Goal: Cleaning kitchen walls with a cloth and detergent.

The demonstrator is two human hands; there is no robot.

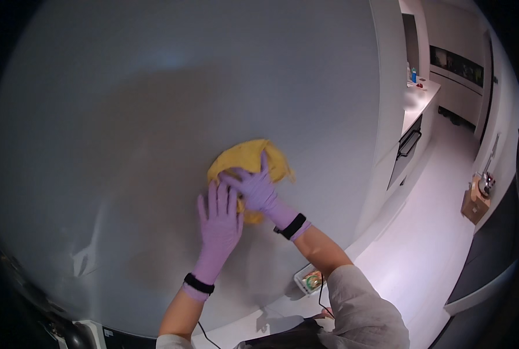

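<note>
A large smooth grey panel surface (154, 131) fills most of the view. Against it lies a crumpled yellow cloth (246, 157). My right hand (257, 187), in a purple glove with a black band at the wrist, presses on the cloth with its fingers spread. My left hand (219, 218), gloved and banded the same way, is flat on the panel, its fingertips at the cloth's lower left edge. Part of the cloth is hidden beneath the hands.
At the panel's foot, a clear plastic container (309, 279) with colourful contents stands on the light floor (416, 209). To the right are a white counter (423, 102) with a blue bottle (413, 75), a black-handled oven (407, 144) and a cardboard box (476, 205). Dark cables hang near my body.
</note>
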